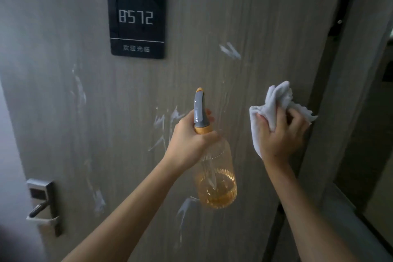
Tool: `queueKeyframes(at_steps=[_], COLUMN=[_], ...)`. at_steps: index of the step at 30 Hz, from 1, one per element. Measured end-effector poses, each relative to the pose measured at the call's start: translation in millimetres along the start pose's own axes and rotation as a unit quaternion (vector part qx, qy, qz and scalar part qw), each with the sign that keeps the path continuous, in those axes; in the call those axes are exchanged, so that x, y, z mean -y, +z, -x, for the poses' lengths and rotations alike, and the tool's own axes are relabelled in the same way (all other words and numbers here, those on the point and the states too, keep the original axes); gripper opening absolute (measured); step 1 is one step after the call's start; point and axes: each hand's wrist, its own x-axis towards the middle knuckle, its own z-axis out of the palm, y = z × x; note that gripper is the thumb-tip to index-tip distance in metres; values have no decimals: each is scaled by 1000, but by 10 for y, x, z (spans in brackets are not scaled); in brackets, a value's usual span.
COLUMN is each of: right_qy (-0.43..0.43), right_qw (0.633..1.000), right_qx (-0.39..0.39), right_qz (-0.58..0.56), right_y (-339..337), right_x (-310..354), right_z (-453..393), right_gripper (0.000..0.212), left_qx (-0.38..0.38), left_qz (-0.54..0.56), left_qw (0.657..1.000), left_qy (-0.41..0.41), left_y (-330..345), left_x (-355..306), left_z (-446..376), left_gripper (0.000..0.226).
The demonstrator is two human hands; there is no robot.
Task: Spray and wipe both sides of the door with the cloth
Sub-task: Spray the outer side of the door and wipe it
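Streaks of white smear the grey door [212, 27] at several heights: one high up to the right of the black number plate [137, 10], a cluster just behind the left hand, more down beside the lock and handle [43, 204] and below the bottle. The left hand [189, 136] is curled round the neck of the amber spray bottle [214, 168], its grip closed with fingers round the front at the trigger, nozzle pointing up and towards the door face. The bottle hangs upright, roughly a third full.

The right hand [280, 134] holds the bunched white cloth [274, 102], fingers curled into its folds, close to the door near the hinge-side edge; whether the cloth is pressed on the surface I cannot tell.

The nearest unwiped streaks lie to the left of the cloth, across behind the bottle hand, and one sits above and to the left of it. So the wiping hand likely has to travel leftward over the panel, and the bottle hand stands in that path. This face looks far from clean, and the other side is out of view.
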Motion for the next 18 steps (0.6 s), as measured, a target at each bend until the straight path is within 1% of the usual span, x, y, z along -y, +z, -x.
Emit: queueKeyframes(at_steps=[3,6,9,12,15,18], right_qy=[11,-29,-68,-101,-105,-104], right_qw=[1000,998,994,988,986,986], right_qx=[3,0,15,33,33,33], right_qz=[-22,-54,-89,-113,-126,-124], right_y=[-15,-5,25,107,223,379], right_x=[199,538,1008,1596,2176,2674], right_z=[126,305,495,713,896,1035], right_gripper=[46,44,49,51,45,47], left_qx=[-2,15,13,-1,0,11], left_qz=[-6,-16,-24,-31,-44,-65], left_qw=[1000,1000,1000,999,999,998], left_qy=[-11,-6,-11,-9,-19,-14], left_y=[-281,-614,-978,-1428,-1920,-2418], left_x=[138,312,472,604,719,829], left_z=[152,279,375,450,476,487], left_gripper=[42,35,32,37,43,41])
